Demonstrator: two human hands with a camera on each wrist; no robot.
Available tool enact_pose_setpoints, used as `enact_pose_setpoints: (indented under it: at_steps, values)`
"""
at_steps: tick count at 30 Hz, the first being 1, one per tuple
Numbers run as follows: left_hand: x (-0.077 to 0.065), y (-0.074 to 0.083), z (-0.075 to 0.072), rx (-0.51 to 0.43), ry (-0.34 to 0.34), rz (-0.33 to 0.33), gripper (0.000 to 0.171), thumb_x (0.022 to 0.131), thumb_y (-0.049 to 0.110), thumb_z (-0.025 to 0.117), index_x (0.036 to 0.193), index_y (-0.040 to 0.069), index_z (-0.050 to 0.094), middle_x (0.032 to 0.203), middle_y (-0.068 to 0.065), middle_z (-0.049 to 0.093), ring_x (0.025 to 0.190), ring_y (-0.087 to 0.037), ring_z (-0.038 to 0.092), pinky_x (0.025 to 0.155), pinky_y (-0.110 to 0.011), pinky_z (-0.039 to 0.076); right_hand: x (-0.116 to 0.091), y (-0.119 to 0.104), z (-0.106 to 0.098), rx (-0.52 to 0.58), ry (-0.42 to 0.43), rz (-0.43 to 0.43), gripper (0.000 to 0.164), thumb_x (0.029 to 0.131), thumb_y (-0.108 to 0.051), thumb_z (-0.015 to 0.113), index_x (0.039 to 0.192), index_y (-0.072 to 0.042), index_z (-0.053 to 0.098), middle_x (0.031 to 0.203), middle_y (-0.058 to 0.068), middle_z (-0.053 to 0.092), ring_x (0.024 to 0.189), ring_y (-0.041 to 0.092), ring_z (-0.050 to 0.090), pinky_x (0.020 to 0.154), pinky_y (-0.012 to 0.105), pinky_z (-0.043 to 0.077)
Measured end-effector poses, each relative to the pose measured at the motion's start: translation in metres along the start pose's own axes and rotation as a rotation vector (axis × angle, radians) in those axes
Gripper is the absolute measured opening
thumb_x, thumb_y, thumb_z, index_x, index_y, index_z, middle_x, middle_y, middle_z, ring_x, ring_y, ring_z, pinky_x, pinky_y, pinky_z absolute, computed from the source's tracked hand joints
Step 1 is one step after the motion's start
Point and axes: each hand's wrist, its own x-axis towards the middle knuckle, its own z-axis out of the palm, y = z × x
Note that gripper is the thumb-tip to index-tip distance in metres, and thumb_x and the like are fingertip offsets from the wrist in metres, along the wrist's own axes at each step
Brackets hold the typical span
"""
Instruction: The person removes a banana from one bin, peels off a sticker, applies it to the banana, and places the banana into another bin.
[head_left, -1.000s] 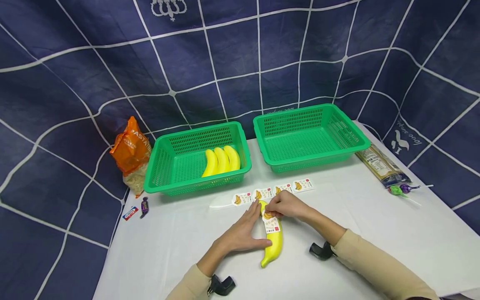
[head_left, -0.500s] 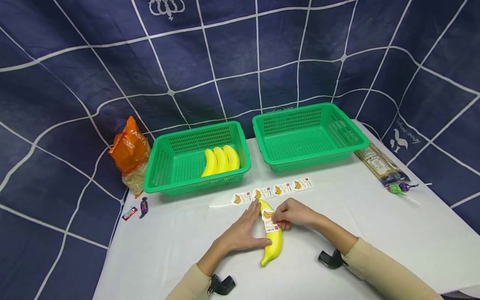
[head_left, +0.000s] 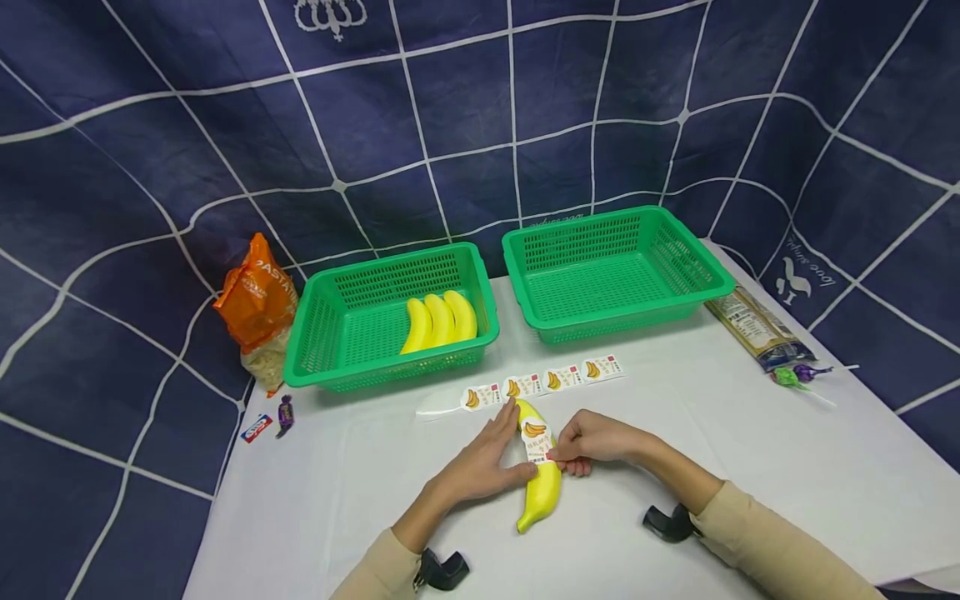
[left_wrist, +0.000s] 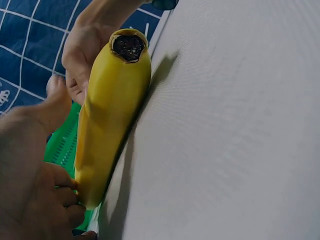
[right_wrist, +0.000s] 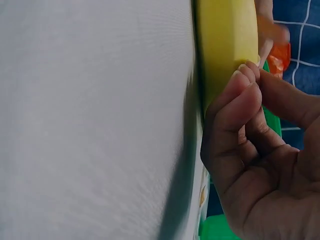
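- While the left hand (head_left: 482, 467) lies spread beside the banana (head_left: 542, 500), its fingers touch the far end, maybe so it won't roll.
- The right hand (head_left: 597, 436) has curled fingers, tips together at the label's (head_left: 536, 439) near edge; they seem to hold nothing, perhaps just pressing it flat.
- More labels (head_left: 529, 386) lie just past the left fingertips, I guess for easy reach.
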Motion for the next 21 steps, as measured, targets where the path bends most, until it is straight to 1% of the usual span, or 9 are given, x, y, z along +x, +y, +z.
enact_pose_setpoints:
  at_steps: [3, 5, 8, 12, 14, 17, 21]
  values:
    - [0.001, -0.001, 0.001, -0.016, 0.025, 0.019, 0.086, 0.095, 0.060, 0.046, 0.157, 0.009, 0.013, 0.166, -0.002, 0.003, 0.153, -0.020, 0.009, 0.123, -0.047, 0.018, 0.000, 0.000, 0.000, 0.007, -0.003, -0.004, 0.035, 0.091, -0.022, 0.066, 0.072, 0.008, 0.068, 0.059, 0.000, 0.060, 0.050, 0.008, 0.052, 0.050, 0.018, 0.046]
    - [0.001, -0.001, 0.003, -0.016, 0.039, 0.026, 0.083, 0.097, 0.058, 0.044, 0.156, 0.008, 0.014, 0.166, -0.004, 0.004, 0.153, -0.021, 0.010, 0.123, -0.047, 0.018, 0.000, -0.001, 0.000, -0.002, -0.001, -0.007, 0.034, 0.091, -0.020, 0.066, 0.072, 0.008, 0.068, 0.059, 0.000, 0.060, 0.050, 0.008, 0.052, 0.050, 0.018, 0.046]
    - [0.002, 0.000, 0.004, -0.011, 0.051, 0.014, 0.086, 0.095, 0.059, 0.047, 0.157, 0.009, 0.014, 0.166, -0.004, 0.006, 0.153, -0.021, 0.011, 0.123, -0.047, 0.019, -0.001, -0.002, 0.000, -0.017, 0.002, -0.005, 0.032, 0.091, -0.018, 0.066, 0.072, 0.007, 0.068, 0.060, 0.001, 0.061, 0.050, 0.008, 0.053, 0.050, 0.018, 0.047]
    - [0.003, 0.001, 0.002, -0.011, 0.090, 0.003, 0.090, 0.092, 0.059, 0.054, 0.156, 0.008, 0.016, 0.165, -0.008, 0.013, 0.152, -0.025, 0.017, 0.121, -0.048, 0.024, 0.000, -0.005, -0.002, -0.044, 0.005, 0.003, 0.029, 0.092, -0.016, 0.065, 0.072, 0.005, 0.069, 0.060, 0.000, 0.061, 0.050, 0.008, 0.053, 0.050, 0.018, 0.047]
    - [0.006, 0.001, 0.000, 0.002, 0.119, 0.006, 0.087, 0.092, 0.057, 0.056, 0.156, 0.009, 0.021, 0.163, -0.008, 0.020, 0.150, -0.026, 0.023, 0.119, -0.048, 0.028, 0.002, -0.006, -0.004, -0.059, 0.019, 0.007, 0.028, 0.092, -0.015, 0.065, 0.072, 0.004, 0.069, 0.060, 0.001, 0.060, 0.051, 0.009, 0.052, 0.049, 0.018, 0.046]
    - [0.011, 0.002, -0.003, 0.056, 0.160, 0.026, 0.081, 0.090, 0.053, 0.060, 0.153, 0.010, 0.032, 0.159, -0.006, 0.032, 0.146, -0.024, 0.032, 0.117, -0.045, 0.033, 0.006, -0.005, -0.008, -0.086, 0.039, 0.013, 0.027, 0.093, -0.014, 0.063, 0.073, 0.003, 0.068, 0.060, 0.001, 0.060, 0.051, 0.009, 0.052, 0.049, 0.019, 0.046]
    - [0.021, 0.003, -0.006, 0.135, 0.233, 0.061, 0.074, 0.083, 0.048, 0.069, 0.143, 0.010, 0.049, 0.144, -0.004, 0.050, 0.136, -0.021, 0.045, 0.112, -0.041, 0.041, 0.014, -0.004, -0.014, -0.107, 0.066, 0.030, 0.028, 0.094, -0.014, 0.062, 0.073, 0.003, 0.068, 0.059, 0.000, 0.058, 0.050, 0.009, 0.052, 0.049, 0.018, 0.046]
